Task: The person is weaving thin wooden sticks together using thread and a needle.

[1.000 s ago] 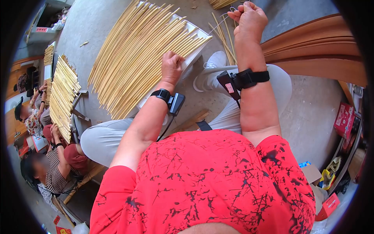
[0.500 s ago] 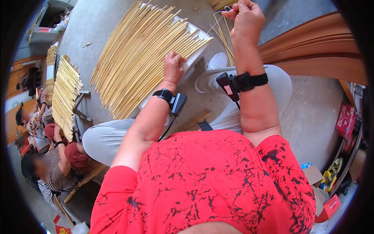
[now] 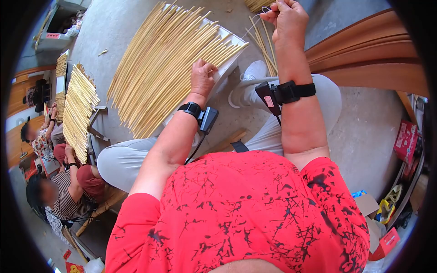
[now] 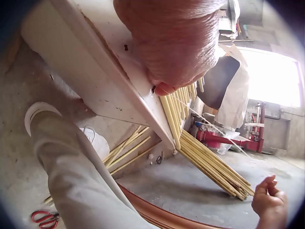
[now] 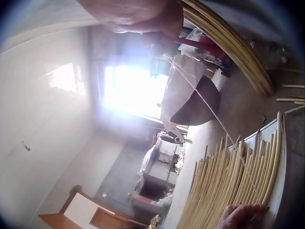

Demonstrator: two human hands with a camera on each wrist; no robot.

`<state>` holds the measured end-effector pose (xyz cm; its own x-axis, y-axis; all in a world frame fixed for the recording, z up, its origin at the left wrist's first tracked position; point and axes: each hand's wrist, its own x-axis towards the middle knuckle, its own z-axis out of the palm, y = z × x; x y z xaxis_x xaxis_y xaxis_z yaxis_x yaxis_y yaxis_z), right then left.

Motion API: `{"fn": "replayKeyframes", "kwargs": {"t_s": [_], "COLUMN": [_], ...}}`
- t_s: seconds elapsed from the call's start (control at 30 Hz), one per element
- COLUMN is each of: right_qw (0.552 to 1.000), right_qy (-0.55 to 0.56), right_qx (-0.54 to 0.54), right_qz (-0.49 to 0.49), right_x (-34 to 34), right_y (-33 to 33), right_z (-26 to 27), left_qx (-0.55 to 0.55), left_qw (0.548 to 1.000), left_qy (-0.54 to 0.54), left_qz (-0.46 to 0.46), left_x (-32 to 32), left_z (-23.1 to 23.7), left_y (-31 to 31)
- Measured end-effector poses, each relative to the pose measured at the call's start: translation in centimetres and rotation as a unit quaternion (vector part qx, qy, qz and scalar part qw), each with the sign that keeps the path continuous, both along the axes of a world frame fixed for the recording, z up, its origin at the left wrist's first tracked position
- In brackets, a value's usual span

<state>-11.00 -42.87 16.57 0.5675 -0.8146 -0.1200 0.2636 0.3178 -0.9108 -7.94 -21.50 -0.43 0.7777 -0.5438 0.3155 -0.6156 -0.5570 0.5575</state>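
Observation:
My left hand [image 3: 203,78] is at the near right edge of a mat of long, thin yellow stalks [image 3: 154,73] on a white board [image 3: 230,38]. Its curled fingertips pinch a thin white string [image 4: 209,121] beside the outermost stalk. From there the string stretches straight across to my right hand [image 3: 291,22], raised off the board to the right. The right fingers are bunched together on the string, and a small loop of it shows beside them in the head view. In the right wrist view, the left hand [image 5: 242,217] appears low, at the string's far end.
Loose stalks [image 3: 263,43] lie on the floor near my shoe [image 3: 254,70], with a thicker bundle [image 4: 214,167] beyond the board. Red-handled scissors [image 4: 45,218] are on the floor. Brown wooden boards [image 3: 364,54] stand at right. Two people sit left by another stalk mat [image 3: 78,113].
My right hand has shifted slightly forward and to the left with the string. The left hand stays at the mat's edge.

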Motion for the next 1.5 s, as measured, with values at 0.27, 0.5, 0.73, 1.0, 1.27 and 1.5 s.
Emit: {"fn": "replayKeyframes", "kwargs": {"t_s": [0.27, 0.5, 0.73, 1.0, 1.27, 1.5], "right_qw": [0.995, 1.000, 1.000, 0.998, 0.992, 0.978], "right_qy": [-0.025, 0.000, -0.007, -0.035, -0.004, -0.075], "right_qx": [-0.073, 0.009, 0.016, -0.030, 0.021, 0.030], "right_qz": [0.056, 0.011, 0.021, 0.046, 0.125, 0.190], "right_x": [-0.3, 0.1, 0.0, -0.2, 0.3, 0.3], "right_y": [1.2, -0.1, -0.2, 0.5, -0.3, -0.4], "right_z": [1.1, 0.1, 0.0, 0.5, -0.9, -1.0], "left_qx": [0.002, -0.011, -0.007, 0.006, -0.182, 0.037], "left_qw": [1.000, 0.999, 0.999, 1.000, 0.937, 0.977], "left_qy": [0.005, 0.033, 0.034, -0.012, 0.299, 0.184], "left_qz": [-0.008, -0.016, -0.022, -0.028, 0.014, 0.101], "left_x": [0.3, 0.5, 0.5, 0.3, 1.4, -0.8], "left_z": [-0.2, -0.7, -0.5, -0.3, 0.9, 1.7], "left_y": [0.1, 0.3, 0.4, 0.3, 1.8, 1.2]}}
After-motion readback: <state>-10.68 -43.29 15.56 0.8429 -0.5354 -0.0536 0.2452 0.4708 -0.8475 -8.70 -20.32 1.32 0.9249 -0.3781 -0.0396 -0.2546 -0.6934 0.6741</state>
